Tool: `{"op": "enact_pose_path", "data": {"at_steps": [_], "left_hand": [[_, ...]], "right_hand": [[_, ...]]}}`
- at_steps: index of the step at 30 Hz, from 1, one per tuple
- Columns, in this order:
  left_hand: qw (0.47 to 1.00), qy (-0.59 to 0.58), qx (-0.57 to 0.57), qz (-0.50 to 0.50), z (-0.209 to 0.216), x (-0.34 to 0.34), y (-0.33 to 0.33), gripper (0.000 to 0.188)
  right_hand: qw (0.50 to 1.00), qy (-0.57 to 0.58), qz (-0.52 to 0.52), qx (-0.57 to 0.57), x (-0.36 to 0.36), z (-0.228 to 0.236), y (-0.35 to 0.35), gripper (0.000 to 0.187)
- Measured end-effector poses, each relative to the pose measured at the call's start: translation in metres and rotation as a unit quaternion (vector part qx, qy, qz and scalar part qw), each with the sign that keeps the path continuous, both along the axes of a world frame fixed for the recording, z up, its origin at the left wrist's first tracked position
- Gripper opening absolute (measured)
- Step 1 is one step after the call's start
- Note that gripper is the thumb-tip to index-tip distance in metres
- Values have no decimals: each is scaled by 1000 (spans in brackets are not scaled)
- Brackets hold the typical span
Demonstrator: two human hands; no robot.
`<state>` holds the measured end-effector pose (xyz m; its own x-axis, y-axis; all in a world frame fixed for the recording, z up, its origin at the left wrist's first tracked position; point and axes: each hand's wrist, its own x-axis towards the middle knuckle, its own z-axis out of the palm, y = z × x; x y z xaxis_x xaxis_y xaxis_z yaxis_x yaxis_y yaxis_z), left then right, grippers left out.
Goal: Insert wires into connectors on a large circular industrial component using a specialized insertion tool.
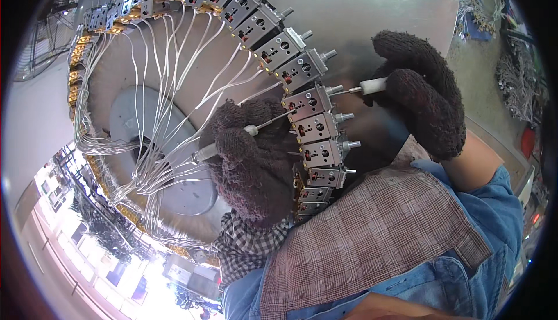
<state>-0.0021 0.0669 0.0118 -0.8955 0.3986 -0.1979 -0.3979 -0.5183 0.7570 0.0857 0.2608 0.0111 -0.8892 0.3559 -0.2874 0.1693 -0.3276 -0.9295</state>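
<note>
Several small metal control units with protruding shafts stand in a ring along a round fixture, and one unit (307,104) sits between my hands. My left hand (247,151), in a dark knitted glove, closes around a thin screwdriver (268,121) with a whitish translucent handle. Its slim shaft reaches the inner face of that unit. On the outer side, my right hand (427,93), gloved alike, grips a white-handled tool with a thin metal tip (372,86). That tip meets the end of the unit's shaft; whether it enters it I cannot tell.
Thin silvery leads (168,53) run from the units to a bundle at the fixture's middle, over a grey oval plate (200,195). A shiny metal surface (372,6) lies beyond the ring. More wire-like parts (476,15) lie on a blue sheet at the far right.
</note>
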Motion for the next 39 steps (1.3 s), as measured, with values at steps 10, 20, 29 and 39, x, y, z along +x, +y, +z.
{"op": "enact_pose_path", "data": {"at_steps": [10,20,29,39], "left_hand": [[999,16,33,7,0,2,3,31],[1000,19,-6,23,-2,0,1,31],[998,4,54,-32,2,-4,0,29],[1000,8,-21,9,10,-2,7,26]], "right_hand": [[996,21,59,60,-6,-2,5,35],[996,-55,49,52,-14,11,6,29],[994,-39,83,61,-13,8,14,32],[999,33,-2,39,-18,-5,3,27]]}}
